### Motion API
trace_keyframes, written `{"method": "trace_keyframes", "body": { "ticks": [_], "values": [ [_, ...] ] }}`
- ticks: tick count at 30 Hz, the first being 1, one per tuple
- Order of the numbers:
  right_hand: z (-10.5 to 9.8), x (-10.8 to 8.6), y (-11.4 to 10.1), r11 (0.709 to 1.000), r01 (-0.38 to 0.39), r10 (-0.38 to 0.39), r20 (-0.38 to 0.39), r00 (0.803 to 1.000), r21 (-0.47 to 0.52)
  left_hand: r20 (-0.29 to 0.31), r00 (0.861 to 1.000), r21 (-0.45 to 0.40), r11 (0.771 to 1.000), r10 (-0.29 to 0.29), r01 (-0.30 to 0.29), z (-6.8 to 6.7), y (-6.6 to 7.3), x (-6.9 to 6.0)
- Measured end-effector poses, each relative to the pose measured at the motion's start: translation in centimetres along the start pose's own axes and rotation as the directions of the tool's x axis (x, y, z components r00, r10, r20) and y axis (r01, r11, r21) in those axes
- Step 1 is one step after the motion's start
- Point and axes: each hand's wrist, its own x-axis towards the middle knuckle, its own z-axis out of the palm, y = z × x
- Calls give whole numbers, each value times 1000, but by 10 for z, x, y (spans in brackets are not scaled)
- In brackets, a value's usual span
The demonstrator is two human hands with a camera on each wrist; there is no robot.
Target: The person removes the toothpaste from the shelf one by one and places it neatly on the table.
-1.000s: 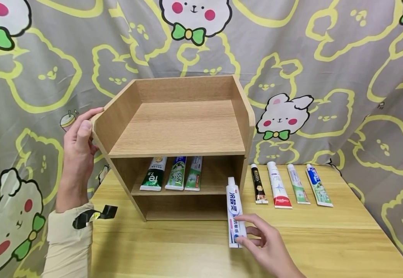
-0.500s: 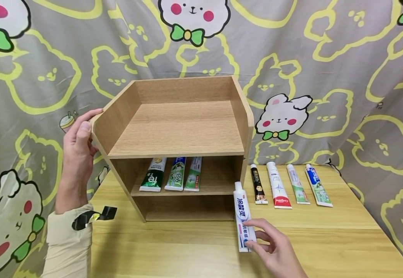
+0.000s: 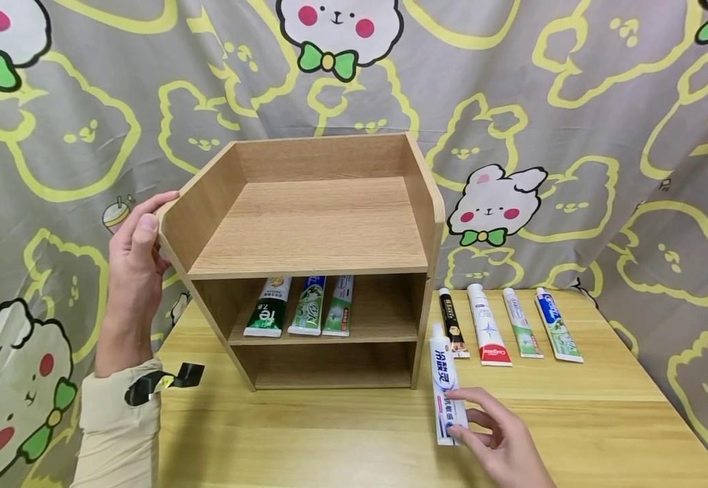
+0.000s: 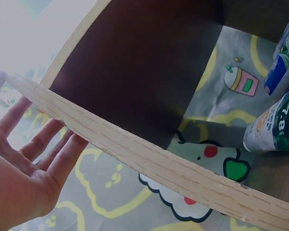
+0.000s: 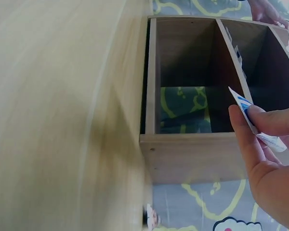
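Observation:
My right hand (image 3: 500,434) pinches a white and blue toothpaste tube (image 3: 445,379) near its flat lower end, cap pointing up and away. The tube is held in front of the right side of a wooden shelf (image 3: 314,224). With fingers along the outside and thumb at the front edge, my left hand (image 3: 137,264) grips the shelf's left side panel. On the middle shelf lie a dark green and white tube (image 3: 268,308), a blue and green tube (image 3: 309,306) and a pale tube with a green end (image 3: 339,308). The right wrist view shows the held tube (image 5: 250,113) edge-on.
Right of the shelf, several tubes lie in a row on the wooden table (image 3: 561,420): a black tube (image 3: 451,318), a white and red Colgate tube (image 3: 488,329), a pale green-ended tube (image 3: 523,325) and a blue and green tube (image 3: 559,325). A patterned curtain (image 3: 354,102) hangs behind.
The right hand has carried the white and blue tube to the right, from before the shelf's right compartment opening to beyond its right side. The left hand keeps its hold on the shelf.

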Motion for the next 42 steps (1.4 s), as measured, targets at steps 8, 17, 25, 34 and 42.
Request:
{"method": "trace_keyframes", "body": {
  "ticks": [8, 17, 25, 34, 42],
  "values": [
    [-6, 0, 4, 991, -134, 134, -33, 990, -14, 7, 1000, 13, 1000, 4, -4, 0, 0, -1],
    [-11, 0, 14, 981, -189, 185, -78, 980, -53, -21, 999, 0, 1000, 27, -27, 2, -3, 0],
    [-21, 1, 23, 964, -247, 240, -76, 968, -102, -27, 999, 7, 999, 38, -38, 1, -5, 0],
    [-29, 4, 31, 947, -288, 284, -49, 957, -142, -29, 999, 6, 1000, 24, -24, -1, -4, 0],
    [-33, 4, 36, 936, -302, 296, -59, 953, -182, -39, 999, 12, 999, 33, -33, 1, -4, 0]
  ]
}}
